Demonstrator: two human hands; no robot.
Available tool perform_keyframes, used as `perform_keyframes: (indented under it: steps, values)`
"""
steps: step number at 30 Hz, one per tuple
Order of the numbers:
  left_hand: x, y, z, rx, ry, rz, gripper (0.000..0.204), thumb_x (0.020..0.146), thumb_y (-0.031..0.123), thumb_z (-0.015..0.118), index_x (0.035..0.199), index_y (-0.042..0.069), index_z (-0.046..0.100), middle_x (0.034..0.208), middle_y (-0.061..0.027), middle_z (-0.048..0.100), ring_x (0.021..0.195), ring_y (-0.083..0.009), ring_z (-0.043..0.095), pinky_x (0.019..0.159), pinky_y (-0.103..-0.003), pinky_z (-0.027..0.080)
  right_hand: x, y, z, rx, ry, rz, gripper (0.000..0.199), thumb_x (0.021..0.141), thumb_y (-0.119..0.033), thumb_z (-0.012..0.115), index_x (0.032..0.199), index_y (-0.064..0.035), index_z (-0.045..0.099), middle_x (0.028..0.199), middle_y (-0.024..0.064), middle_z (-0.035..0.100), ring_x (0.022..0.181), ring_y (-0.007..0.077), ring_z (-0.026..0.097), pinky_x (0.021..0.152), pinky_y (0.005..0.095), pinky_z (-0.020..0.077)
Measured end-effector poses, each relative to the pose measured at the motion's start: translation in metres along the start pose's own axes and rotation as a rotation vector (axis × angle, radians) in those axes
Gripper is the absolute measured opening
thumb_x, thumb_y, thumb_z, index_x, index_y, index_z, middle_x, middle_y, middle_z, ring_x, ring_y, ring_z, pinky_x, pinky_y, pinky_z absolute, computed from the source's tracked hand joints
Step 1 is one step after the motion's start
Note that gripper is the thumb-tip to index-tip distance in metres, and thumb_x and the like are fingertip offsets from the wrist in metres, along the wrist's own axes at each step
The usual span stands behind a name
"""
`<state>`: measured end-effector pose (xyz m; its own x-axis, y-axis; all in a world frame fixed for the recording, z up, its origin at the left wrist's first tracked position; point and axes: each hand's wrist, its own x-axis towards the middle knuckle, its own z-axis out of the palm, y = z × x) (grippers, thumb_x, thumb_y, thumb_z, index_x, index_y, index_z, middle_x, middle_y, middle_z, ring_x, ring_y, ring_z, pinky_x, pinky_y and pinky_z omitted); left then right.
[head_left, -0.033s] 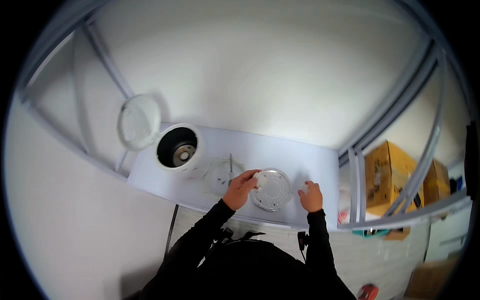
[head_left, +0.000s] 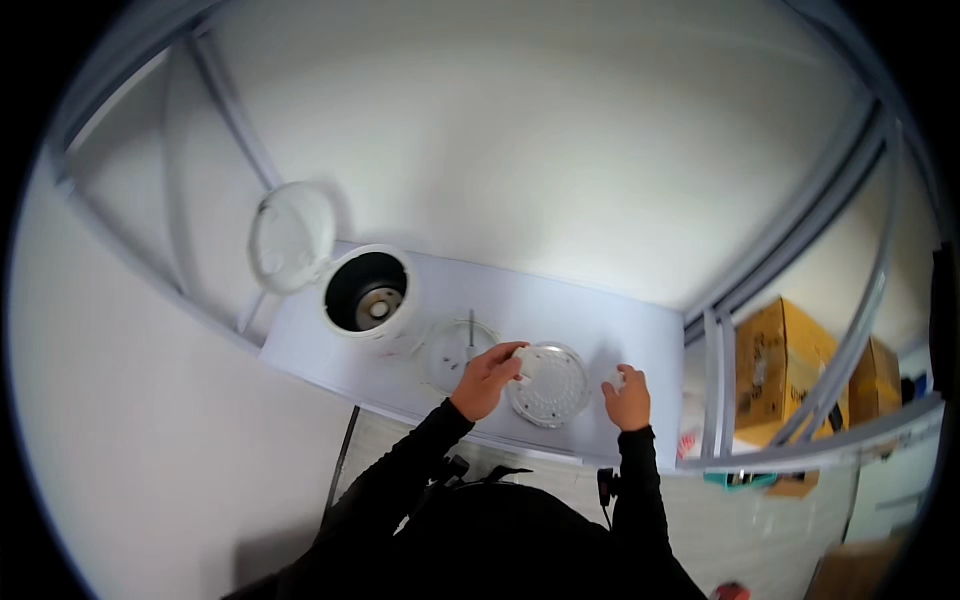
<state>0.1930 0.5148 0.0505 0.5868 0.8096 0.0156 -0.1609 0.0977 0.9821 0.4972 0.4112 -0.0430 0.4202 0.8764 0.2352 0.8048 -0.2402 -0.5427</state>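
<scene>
Over the counter (head_left: 570,300), left hand (head_left: 482,386) pinches a white piece (head_left: 527,364) at the round plate (head_left: 556,388), right hand (head_left: 629,403) well apart, kinda curled round a small white bit (head_left: 617,381)

Left hand (head_left: 482,385): pinched white piece (head_left: 525,364) at edge of perforated disc (head_left: 552,390) | Right hand (head_left: 629,404): held small white item (head_left: 616,380), right of disc | White cooker (head_left: 368,287): stood open at left | Cardboard box (head_left: 762,365): stood far right

We've soft, even light — faint shadows on the smooth off-white wall (head_left: 560,160), a long grey metal bar (head_left: 878,275) bowing rimward.
</scene>
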Motion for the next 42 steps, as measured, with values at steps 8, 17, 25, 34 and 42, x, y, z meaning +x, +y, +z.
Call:
perform_keyframes:
  steps: [8, 17, 25, 34, 42]
  values:
    - [-0.049, 0.034, -0.078, 0.104, 0.316, 0.217, 0.038, 0.106, 0.020, 0.055, 0.138, 0.000, 0.058, 0.111, -0.0051, 0.067, 0.096, -0.0123, 0.063, 0.087, -0.029, 0.052, 0.043, -0.173, -0.032, 0.393, 0.072, -0.297, 0.049, 0.085, -0.007, 0.077, 0.130, 0.0000, 0.059, 0.105, 0.0132, 0.057, 0.080, 0.0219, 0.056, 0.070, 0.0333, 0.0498]
    - [-0.107, 0.092, -0.224, 0.103, 0.649, 0.615, 0.048, 0.102, 0.028, 0.064, 0.137, -0.003, 0.055, 0.108, -0.0077, 0.068, 0.091, -0.0117, 0.061, 0.082, -0.029, 0.052, 0.036, -0.335, 0.038, 0.619, -0.147, -0.399, 0.043, 0.095, -0.012, 0.068, 0.133, 0.0015, 0.055, 0.114, 0.0117, 0.060, 0.086, 0.0180, 0.058, 0.077, 0.0306, 0.0500]
    - [-0.104, 0.129, -0.399, 0.227, 0.628, 0.640, 0.048, 0.100, 0.009, 0.065, 0.144, -0.004, 0.050, 0.101, -0.0058, 0.066, 0.084, -0.0100, 0.059, 0.080, -0.026, 0.049, 0.027, -0.493, 0.132, 0.968, -0.108, -0.452, 0.039, 0.104, -0.007, 0.045, 0.143, -0.0076, 0.052, 0.138, 0.0107, 0.052, 0.101, 0.0159, 0.056, 0.086, 0.0300, 0.0490]
    - [-0.052, 0.119, -0.448, -0.049, 0.234, 0.460, 0.053, 0.101, 0.010, 0.064, 0.149, -0.002, 0.044, 0.141, -0.0143, 0.058, 0.118, -0.0169, 0.061, 0.098, -0.029, 0.049, 0.031, -0.555, 0.183, 0.832, -0.061, -0.387, 0.035, 0.089, -0.013, 0.068, 0.121, -0.0059, 0.055, 0.128, 0.0132, 0.054, 0.101, 0.0216, 0.055, 0.081, 0.0311, 0.0467]
    - [-0.034, 0.114, -0.454, -0.086, -0.018, 0.436, 0.053, 0.101, 0.004, 0.062, 0.149, -0.004, 0.041, 0.147, -0.0149, 0.054, 0.127, -0.0200, 0.058, 0.109, -0.034, 0.045, 0.029, -0.588, 0.208, 0.680, 0.103, -0.407, 0.045, 0.081, -0.021, 0.087, 0.112, -0.0084, 0.057, 0.121, 0.0148, 0.056, 0.087, 0.0204, 0.057, 0.070, 0.0314, 0.0490]
